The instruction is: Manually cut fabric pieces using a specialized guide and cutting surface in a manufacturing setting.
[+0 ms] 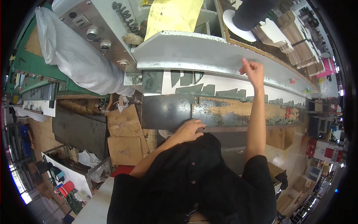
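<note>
My left hand (189, 129) lies on the front edge of a worn dark work board (167, 112), its fingers stretched loosely over the edge. Raised in front of a grey machine beam (209, 54), my right hand (253, 71) is curled closed with one digit sticking up. Its palm side is hidden, so I cannot tell if anything is inside. Between the beam and the board runs a white sheet (227, 83) with several dark green angular pieces (195, 89) on it. A bare tan strip (223, 105) shows on the board, with a small red thing (288, 112) near its right end.
Left of the beam stands a metal control panel (93, 33) with knobs. A white plastic-wrapped roll (82, 59) lies beyond it. A yellow sheet (171, 18) and stacks of cut pale pieces (298, 41) sit above the beam. Flattened cardboard (125, 130) lies at lower left.
</note>
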A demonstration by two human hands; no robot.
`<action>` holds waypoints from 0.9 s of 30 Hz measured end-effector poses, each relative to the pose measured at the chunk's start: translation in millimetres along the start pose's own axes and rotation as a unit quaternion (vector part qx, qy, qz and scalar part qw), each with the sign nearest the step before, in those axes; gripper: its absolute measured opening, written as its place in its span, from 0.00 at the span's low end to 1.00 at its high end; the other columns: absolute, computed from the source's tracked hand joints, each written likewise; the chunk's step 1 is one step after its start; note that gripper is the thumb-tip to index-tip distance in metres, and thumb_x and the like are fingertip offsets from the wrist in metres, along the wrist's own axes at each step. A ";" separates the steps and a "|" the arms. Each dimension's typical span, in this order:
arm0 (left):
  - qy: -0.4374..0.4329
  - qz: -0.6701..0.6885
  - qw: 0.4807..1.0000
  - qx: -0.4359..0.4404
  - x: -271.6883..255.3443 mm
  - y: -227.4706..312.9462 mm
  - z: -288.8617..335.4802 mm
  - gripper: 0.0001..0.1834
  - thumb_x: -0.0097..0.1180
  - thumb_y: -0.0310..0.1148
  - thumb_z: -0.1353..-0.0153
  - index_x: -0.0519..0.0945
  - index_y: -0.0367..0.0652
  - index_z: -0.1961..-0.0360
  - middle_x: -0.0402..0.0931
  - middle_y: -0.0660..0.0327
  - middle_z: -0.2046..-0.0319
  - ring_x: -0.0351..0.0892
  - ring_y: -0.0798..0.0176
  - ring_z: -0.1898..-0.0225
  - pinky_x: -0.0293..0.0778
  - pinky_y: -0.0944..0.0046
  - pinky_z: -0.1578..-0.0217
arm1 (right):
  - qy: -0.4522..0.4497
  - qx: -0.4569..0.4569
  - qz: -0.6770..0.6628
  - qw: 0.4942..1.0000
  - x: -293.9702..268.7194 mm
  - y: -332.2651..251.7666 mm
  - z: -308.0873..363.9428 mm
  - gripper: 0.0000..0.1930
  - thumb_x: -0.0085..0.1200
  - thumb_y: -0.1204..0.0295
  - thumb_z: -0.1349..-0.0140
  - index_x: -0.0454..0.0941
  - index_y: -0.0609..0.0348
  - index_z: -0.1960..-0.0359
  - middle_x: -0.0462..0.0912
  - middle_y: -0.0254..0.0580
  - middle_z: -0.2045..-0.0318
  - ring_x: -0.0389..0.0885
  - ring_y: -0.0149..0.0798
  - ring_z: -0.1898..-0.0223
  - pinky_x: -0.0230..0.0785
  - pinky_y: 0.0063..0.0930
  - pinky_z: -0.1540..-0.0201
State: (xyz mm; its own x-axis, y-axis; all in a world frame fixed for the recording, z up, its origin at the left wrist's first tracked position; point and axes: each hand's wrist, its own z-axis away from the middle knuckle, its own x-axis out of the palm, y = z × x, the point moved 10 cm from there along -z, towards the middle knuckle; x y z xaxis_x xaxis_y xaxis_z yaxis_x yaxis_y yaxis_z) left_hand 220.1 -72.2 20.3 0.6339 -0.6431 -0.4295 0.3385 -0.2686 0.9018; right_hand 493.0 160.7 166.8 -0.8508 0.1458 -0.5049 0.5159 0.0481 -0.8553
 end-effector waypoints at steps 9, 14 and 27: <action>0.126 -0.040 0.991 0.032 -29.1 20.8 -10.2 0.20 0.72 0.30 0.38 0.85 0.40 0.46 0.82 0.48 0.53 0.82 0.39 0.47 0.80 0.45 0.44 | -0.098 -0.047 0.163 0.981 123.1 13.6 241.1 0.15 0.76 0.63 0.39 0.92 0.60 0.57 0.90 0.50 0.63 0.89 0.50 0.59 0.80 0.42 0.54; 0.124 -0.050 0.991 0.032 -24.6 21.6 -5.4 0.19 0.71 0.29 0.39 0.84 0.41 0.47 0.81 0.50 0.52 0.82 0.40 0.46 0.79 0.46 0.46 | -0.127 -0.039 0.162 0.978 116.6 5.1 245.6 0.19 0.79 0.59 0.45 0.91 0.59 0.57 0.89 0.49 0.59 0.85 0.56 0.51 0.77 0.47 0.45; 0.136 -0.059 0.989 0.024 -20.0 19.0 -11.5 0.19 0.70 0.26 0.39 0.85 0.37 0.46 0.81 0.47 0.54 0.81 0.37 0.49 0.79 0.46 0.48 | -0.122 -0.038 0.244 0.961 129.8 22.8 251.2 0.22 0.84 0.67 0.55 0.85 0.58 0.61 0.85 0.50 0.58 0.83 0.58 0.48 0.75 0.51 0.43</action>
State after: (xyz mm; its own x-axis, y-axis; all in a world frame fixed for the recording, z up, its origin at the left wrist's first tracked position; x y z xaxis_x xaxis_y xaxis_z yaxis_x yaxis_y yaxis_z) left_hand 221.9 -56.2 45.4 0.7575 -0.3901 -0.5235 0.3920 -0.3694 0.8425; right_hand 369.1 -67.6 52.5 -0.4993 -0.0666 -0.8639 0.8573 0.1066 -0.5037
